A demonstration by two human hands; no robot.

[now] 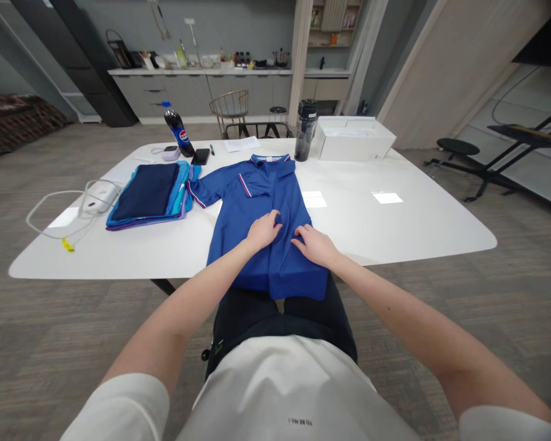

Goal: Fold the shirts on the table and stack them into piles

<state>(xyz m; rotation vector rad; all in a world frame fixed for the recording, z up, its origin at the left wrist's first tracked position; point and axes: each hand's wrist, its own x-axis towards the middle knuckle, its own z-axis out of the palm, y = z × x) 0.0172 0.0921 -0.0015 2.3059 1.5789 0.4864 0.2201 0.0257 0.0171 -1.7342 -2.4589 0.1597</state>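
A blue polo shirt [241, 229] with red-and-white trim on its collar and sleeve lies on the table, its hem hanging over the front edge. One short sleeve reaches out to the left; no sleeve shows spread on the right. My left hand [262, 233] rests on the middle of the shirt, fingers slightly bent, thumb apart from them. Near the shirt's right edge, my right hand [316, 245] touches the cloth with thumb and fingers apart. Left of the shirt sits a stack of folded clothes [149, 190], dark navy on top, with blue, teal and purple layers below.
The white table [422, 226] bears a cola bottle [178, 130], black phone [201, 156], paper [242, 144], dark tumbler [305, 131] and white box [356, 139]. A white device [100, 197] with a looped cable lies at left. Behind stand a chair [229, 105] and kitchen counter [197, 71].
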